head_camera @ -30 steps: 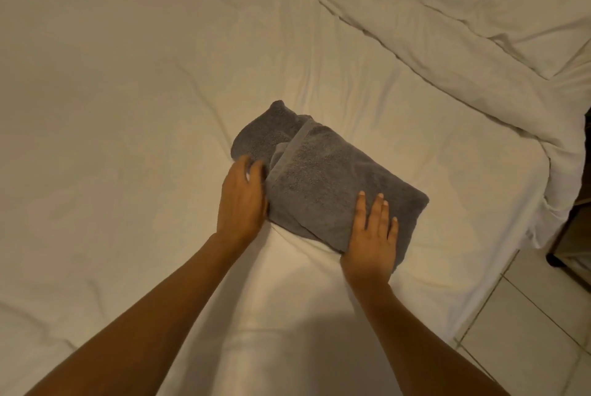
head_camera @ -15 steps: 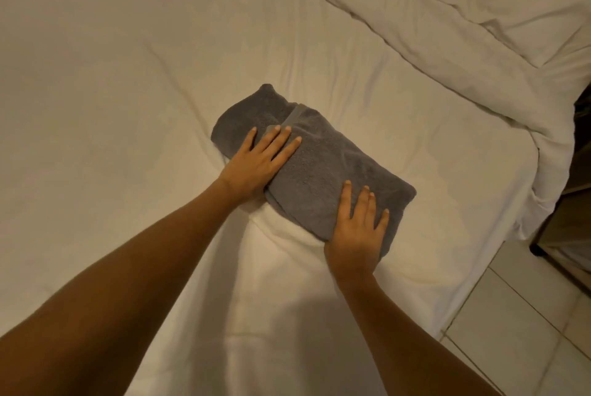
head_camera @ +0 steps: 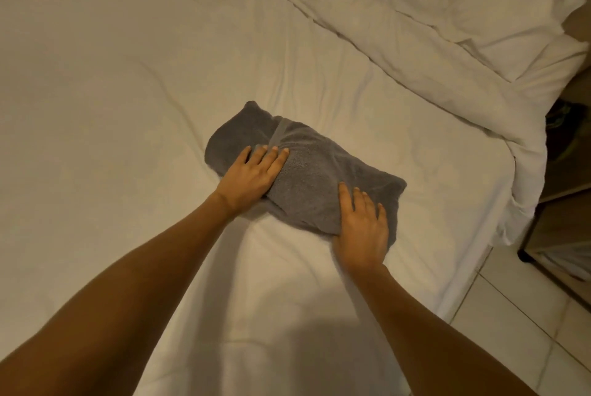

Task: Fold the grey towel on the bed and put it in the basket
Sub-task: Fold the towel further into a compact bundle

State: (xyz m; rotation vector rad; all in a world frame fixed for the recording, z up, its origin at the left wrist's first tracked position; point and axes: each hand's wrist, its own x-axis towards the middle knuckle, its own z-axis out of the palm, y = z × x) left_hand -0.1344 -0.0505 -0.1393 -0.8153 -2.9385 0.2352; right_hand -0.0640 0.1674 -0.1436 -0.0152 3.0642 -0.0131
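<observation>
Both forearms reach forward from the lower edge of the view and meet the grey towel [head_camera: 307, 172], which lies folded into a thick oblong bundle on the bed [head_camera: 128, 76], set slantwise from upper left to lower right. The left hand [head_camera: 252, 172] lies flat, palm down, on the towel's left part, its fingers straight and slightly spread, pointing up and to the right across a lighter band at a folded edge; it grasps nothing, only pressing on the cloth. The right hand [head_camera: 363, 226] rests palm down on the towel's near right end, fingers straight and close together, pointing away from the person, its heel at the towel's near edge where the cloth meets the sheet; it too is released and merely presses. A bunched white duvet [head_camera: 431, 18] is heaped across the upper right of the bed, well apart from the towel. To the right, beyond the bed's edge, a tiled floor [head_camera: 511, 331] shows, with dark furniture [head_camera: 566, 235] beside the bed. No basket appears in this view.
</observation>
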